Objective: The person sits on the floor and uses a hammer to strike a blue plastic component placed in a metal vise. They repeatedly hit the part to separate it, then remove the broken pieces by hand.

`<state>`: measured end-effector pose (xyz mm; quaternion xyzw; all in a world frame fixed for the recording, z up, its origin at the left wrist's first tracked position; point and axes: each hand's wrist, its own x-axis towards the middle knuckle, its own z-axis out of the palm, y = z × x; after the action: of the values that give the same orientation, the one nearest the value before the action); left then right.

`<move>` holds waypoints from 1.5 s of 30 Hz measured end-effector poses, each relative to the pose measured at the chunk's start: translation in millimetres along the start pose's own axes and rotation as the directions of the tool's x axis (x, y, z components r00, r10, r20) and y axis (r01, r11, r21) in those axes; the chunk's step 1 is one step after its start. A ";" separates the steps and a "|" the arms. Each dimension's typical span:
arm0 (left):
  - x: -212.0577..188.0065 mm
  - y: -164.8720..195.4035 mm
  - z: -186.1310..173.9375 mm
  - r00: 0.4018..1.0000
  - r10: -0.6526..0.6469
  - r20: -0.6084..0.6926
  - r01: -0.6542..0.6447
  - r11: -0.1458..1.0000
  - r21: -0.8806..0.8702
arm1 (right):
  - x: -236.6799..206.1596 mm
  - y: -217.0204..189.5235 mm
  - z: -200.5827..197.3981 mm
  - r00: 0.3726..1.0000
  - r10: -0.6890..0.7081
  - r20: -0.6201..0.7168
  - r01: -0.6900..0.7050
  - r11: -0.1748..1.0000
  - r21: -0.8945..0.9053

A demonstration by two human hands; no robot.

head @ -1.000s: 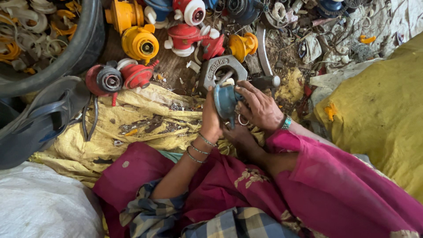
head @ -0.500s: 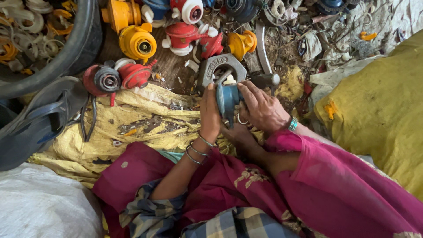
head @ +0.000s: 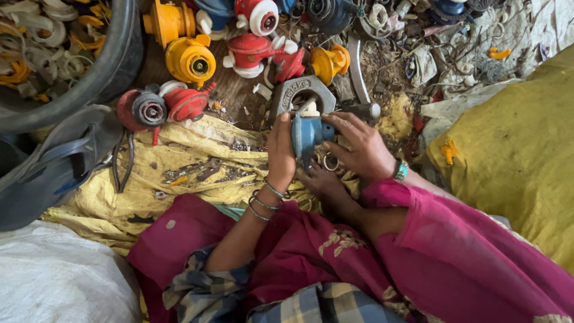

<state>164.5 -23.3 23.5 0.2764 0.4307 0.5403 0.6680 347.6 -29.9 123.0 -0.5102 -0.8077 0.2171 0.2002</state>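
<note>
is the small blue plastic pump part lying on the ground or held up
Held up: the small blue plastic pump part is gripped between left hand and right hand.

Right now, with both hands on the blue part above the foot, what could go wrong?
1. The blue part is held between the left hand and right hand directly over a bare foot; if it slips, it could land on the foot.
2. Sharp-looking metal scraps lie close ahead, so a reaching hand might be cut.
3. The heavy grey metal bracket leans just behind the fingers and might tip onto them.
</note>
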 end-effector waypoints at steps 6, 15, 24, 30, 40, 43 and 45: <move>3.2 0.5 -3.3 0.999 0.029 0.024 -0.032 0.990 0.138 | 6.8 -1.7 -15.9 0.998 -0.036 -0.045 0.039 0.997 0.070; 1.5 15.3 -4.0 0.982 -0.095 0.162 0.107 0.992 -0.065 | 8.2 -8.4 -20.0 0.999 0.037 -0.015 -0.035 0.991 0.131; 5.4 4.9 -5.6 0.980 -0.135 0.149 0.161 0.971 -0.176 | 8.9 -19.5 -17.3 0.988 0.152 -0.028 -0.140 0.956 0.256; 3.4 1.0 -11.8 0.976 -0.057 0.211 0.071 0.996 -0.058 | 5.7 -24.5 -15.0 0.976 0.217 -0.025 -0.200 0.937 0.288; 3.0 -14.9 -14.4 0.960 -0.236 0.151 0.269 0.927 -0.260 | 6.4 -13.2 -17.5 1.000 0.025 -0.015 -0.021 0.967 0.255; 6.0 -14.8 -15.7 0.918 -0.330 0.220 0.395 0.803 -0.447 | 7.0 -9.7 -21.3 0.999 -0.039 0.019 0.034 0.971 0.236; 7.0 -13.0 -17.4 0.906 -0.343 0.247 0.422 0.773 -0.474 | 7.5 -7.4 -24.0 0.996 0.030 0.089 -0.058 0.939 0.339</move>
<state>155.9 -21.8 2.5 0.0322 0.2667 0.4665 0.8428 352.2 -22.5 147.8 -0.4764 -0.7539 0.3790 0.2469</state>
